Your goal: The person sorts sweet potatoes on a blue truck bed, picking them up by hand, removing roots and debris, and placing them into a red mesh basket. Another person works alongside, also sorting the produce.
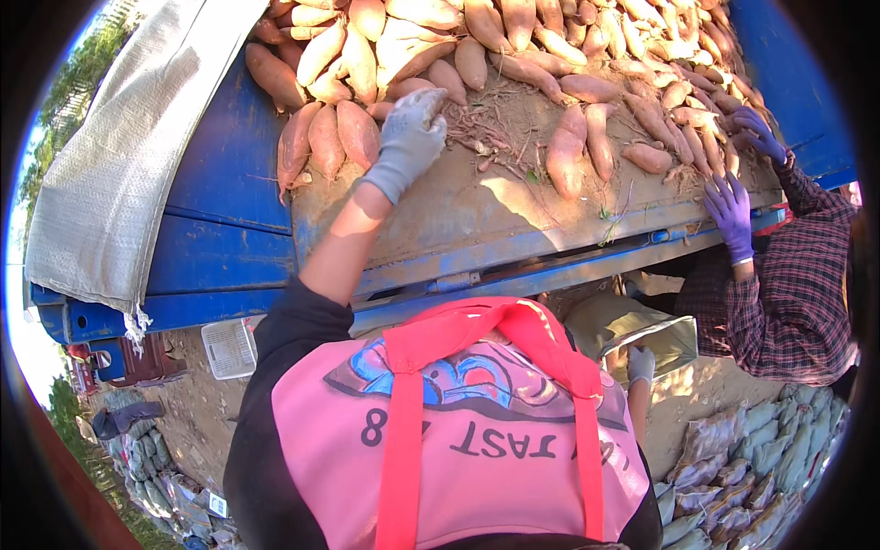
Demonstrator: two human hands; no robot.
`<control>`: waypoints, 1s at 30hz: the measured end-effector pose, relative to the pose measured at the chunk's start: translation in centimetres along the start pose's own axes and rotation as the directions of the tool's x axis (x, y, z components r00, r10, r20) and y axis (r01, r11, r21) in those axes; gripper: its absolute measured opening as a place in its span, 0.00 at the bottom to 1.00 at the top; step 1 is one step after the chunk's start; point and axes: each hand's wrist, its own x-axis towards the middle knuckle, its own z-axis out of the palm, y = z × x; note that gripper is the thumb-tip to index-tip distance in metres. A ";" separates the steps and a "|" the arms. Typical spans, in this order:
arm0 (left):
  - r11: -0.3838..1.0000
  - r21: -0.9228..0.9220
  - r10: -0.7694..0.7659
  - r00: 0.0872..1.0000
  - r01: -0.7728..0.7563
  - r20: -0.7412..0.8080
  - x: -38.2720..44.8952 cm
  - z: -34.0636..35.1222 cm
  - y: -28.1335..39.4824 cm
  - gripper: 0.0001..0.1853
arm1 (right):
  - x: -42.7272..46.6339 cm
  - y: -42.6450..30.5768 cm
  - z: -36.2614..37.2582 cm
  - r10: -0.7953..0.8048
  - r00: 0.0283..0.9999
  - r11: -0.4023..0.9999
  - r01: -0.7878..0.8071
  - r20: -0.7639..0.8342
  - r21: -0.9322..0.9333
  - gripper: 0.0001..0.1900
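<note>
My left hand, in a pale grey work glove, reaches over the truck bed at the near edge of a heap of sweet potatoes. Its fingers are bent, and whether anything is in them is hidden. Several sweet potatoes lie just left of the wrist, and thin loose roots lie to the right of the fingers. Low on my right side, my gloved right hand is at the rim of an open woven sack and appears to grip it. The sack's mouth faces up towards me.
A co-worker's purple-gloved hands rest by the heap on the right. Blue metal walls flank the bed, with a white woven sheet over the left one. A white plastic crate and filled sacks are on the ground.
</note>
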 end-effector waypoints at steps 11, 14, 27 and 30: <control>0.886 0.247 0.256 0.857 -0.393 0.448 6.9 -1.3 -7.1 0.30 | -10.3 -33.7 -4.9 -0.912 0.296 0.231 0.943 -0.283 0.240 0.12; 0.934 0.165 0.234 0.892 -0.317 0.386 5.9 -2.8 -5.9 0.28 | -13.2 -39.4 -2.7 -0.930 0.346 0.212 0.778 -0.121 0.591 0.13; 0.942 0.205 -0.300 0.942 0.267 0.149 9.0 -0.6 -7.0 0.30 | -15.9 -61.5 5.0 -0.957 0.283 0.260 0.933 0.062 -0.250 0.34; 0.881 0.280 -0.439 0.880 0.381 0.184 10.1 0.4 -5.6 0.33 | -15.8 -64.2 6.7 -0.935 0.327 0.281 0.920 0.138 -0.273 0.37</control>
